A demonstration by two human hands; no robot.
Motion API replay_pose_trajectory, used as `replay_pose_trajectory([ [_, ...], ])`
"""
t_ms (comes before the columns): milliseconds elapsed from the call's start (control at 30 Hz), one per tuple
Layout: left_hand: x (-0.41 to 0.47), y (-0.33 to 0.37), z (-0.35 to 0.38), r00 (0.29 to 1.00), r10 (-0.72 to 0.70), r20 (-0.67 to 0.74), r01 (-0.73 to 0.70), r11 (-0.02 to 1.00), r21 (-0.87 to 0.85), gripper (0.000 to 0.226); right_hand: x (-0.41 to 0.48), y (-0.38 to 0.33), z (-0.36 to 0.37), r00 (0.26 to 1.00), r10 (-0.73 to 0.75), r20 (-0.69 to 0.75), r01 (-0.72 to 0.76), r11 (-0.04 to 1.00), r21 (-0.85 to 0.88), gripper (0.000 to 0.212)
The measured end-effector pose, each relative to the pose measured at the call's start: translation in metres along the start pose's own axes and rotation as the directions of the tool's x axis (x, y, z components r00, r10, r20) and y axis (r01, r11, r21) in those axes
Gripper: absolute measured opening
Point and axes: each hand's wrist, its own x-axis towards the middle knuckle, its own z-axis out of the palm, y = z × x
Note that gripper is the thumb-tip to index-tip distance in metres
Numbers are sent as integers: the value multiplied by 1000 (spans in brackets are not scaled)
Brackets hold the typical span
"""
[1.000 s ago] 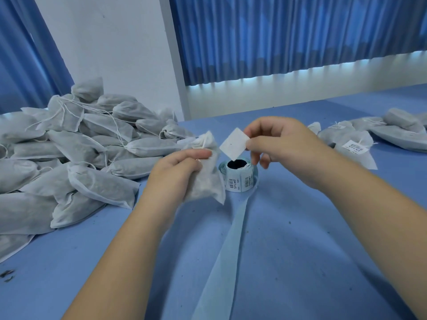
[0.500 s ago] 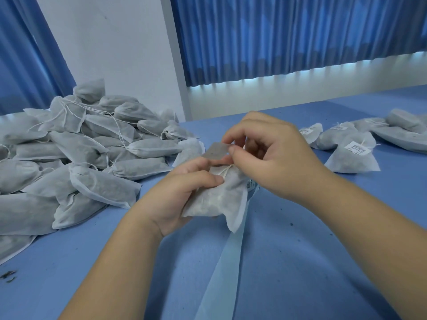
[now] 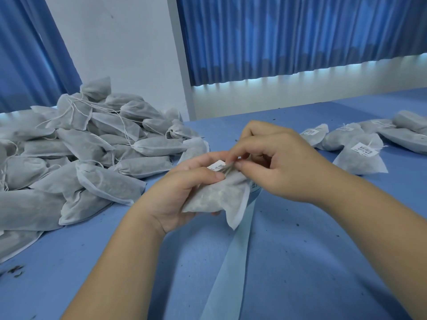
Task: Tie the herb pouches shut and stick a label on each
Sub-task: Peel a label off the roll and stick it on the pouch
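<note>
Over the blue bench (image 3: pixel 300 262), the left hand (image 3: pixel 184 188) grips a grey fabric pouch (image 3: pixel 215 197); the right hand (image 3: pixel 284 165) pinches its white paper label (image 3: pixel 216 166) on, likely needing firm pressing next.

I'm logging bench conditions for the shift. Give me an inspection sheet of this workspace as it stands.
Surface: blue table, lightly speckled.
Job's things: held pouch with label at its neck; unlabelled heap left; labelled pouches right; backing strip trailing towards the person.
Clutter: herb crumbs at near left edge.
Grippers: left hand grips held pouch; right hand pinches label.
Cables: nothing seen.
Surroundings: blue curtains, white wall.
</note>
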Motion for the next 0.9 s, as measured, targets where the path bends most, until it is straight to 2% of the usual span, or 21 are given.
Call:
replay_pose_trajectory([
  [267, 2, -3, -2, 1000, 0, -19, 0, 1000, 4, 41, 0, 0, -5, 982, 56, 179, -44, 997, -68, 23],
  [400, 5, -4, 2, 979, 22, -205, -26, 1000, -13, 32, 1, 0, -8, 964, 85, 252, -63, 994, -93, 36],
  [467, 6, -6, 3, 959, 57, -278, -64, 998, -17, 39, 0, 1, -9, 955, 121, 272, -88, 988, -129, 45],
  [567, 10, -10, 9, 940, 125, -316, -120, 992, 35, 47, 0, 2, -6, 968, 181, 171, -182, 983, -13, 43],
  [667, 13, -13, 14, 918, 199, -343, -181, 980, 85, 52, 4, 4, 4, 935, 355, -15, -347, 920, 182, 15],
  [733, 13, -14, 17, 908, 223, -354, -191, 974, 124, 59, 4, 6, 12, 866, 500, 2, -484, 838, 251, 40],
  [800, 14, -15, 18, 896, 230, -379, -192, 972, 137, 61, 4, 10, 18, 813, 578, 75, -572, 766, 293, 66],
  [867, 16, -17, 18, 885, 233, -404, -191, 971, 142, 58, 2, 12, 20, 769, 621, 150, -622, 674, 398, 79],
  [900, 16, -18, 18, 881, 234, -411, -194, 971, 138, 57, 1, 13, 20, 758, 624, 189, -631, 627, 457, 79],
])
